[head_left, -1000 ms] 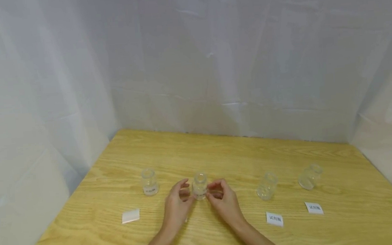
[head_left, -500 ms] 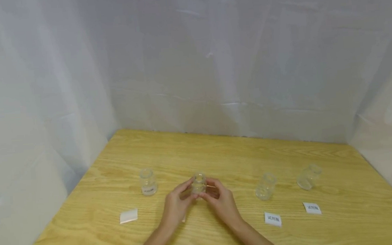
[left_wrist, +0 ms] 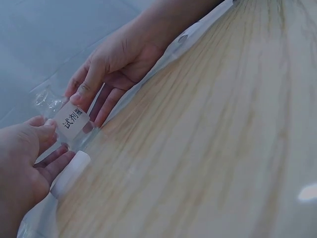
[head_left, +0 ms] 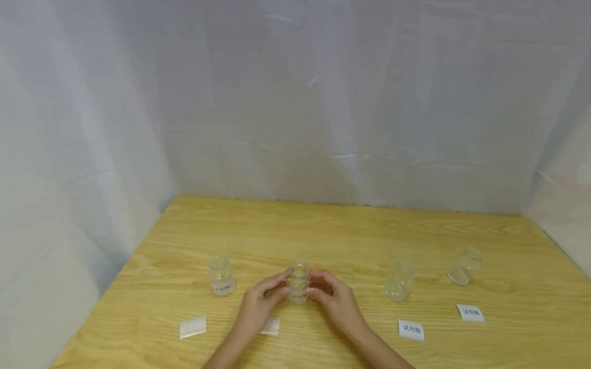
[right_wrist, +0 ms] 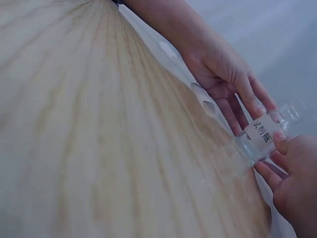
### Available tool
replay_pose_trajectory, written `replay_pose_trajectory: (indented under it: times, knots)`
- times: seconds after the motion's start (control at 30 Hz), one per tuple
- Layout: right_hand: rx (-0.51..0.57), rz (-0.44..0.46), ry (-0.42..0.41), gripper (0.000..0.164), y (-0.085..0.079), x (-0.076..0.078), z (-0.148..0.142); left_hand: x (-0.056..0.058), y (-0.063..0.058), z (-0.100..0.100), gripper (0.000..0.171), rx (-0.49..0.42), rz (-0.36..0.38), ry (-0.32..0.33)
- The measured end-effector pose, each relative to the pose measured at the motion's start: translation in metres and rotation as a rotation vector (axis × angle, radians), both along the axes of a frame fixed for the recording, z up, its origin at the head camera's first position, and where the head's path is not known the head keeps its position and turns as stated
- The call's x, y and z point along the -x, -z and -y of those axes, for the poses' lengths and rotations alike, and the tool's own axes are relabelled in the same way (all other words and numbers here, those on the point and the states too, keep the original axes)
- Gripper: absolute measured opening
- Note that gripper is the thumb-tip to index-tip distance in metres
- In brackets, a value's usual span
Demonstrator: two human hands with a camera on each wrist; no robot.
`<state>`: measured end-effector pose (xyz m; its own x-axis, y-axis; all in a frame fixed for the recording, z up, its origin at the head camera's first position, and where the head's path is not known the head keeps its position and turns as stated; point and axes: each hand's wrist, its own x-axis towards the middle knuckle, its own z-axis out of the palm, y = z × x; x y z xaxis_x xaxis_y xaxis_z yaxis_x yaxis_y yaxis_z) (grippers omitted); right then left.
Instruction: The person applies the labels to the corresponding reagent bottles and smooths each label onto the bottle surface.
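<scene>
A clear glass reagent bottle [head_left: 298, 284] stands upright between my hands in the head view. Its white label [left_wrist: 72, 120] with black characters faces me in both wrist views. My left hand [head_left: 259, 305] holds the bottle's left side, thumb at the label's edge and fingers behind. From the other side my right hand [head_left: 335, 304] grips it, its thumb [right_wrist: 281, 141] against the label's other edge. Whether the bottle's base touches the table cannot be told.
Left of my hands stands another labelled bottle [head_left: 222, 276]. Two unlabelled bottles, one [head_left: 399, 281] nearer and one [head_left: 465, 266] farther, are at right, with printed labels [head_left: 411, 329] before them. Blank white pieces [head_left: 192, 327] lie at left on the wooden table [head_left: 329, 222].
Both hands have closed in round the bottle. My thumbs came together at its front, then parted to its sides. My left hand shifted slightly left, uncovering a white piece beside its wrist.
</scene>
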<state>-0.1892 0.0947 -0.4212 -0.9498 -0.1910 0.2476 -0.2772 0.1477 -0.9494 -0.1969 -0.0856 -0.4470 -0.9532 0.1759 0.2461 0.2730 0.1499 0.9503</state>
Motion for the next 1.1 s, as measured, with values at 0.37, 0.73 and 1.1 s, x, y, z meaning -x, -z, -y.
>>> replay_pose_trajectory:
  times: [0.37, 0.73, 1.1]
  knots:
    - [0.031, -0.066, -0.052, 0.034, 0.031, 0.016, -0.009, 0.003, 0.001, -0.007, 0.038, -0.002, -0.072, -0.022]
    - [-0.087, -0.07, -0.073, 0.053, 0.005, -0.001, 0.001, 0.0, 0.006, -0.012, 0.059, 0.17, -0.176, -0.016]
    - [-0.019, -0.184, -0.059, 0.032, 0.03, 0.014, -0.006, 0.001, 0.003, -0.005, 0.045, 0.117, -0.179, -0.014]
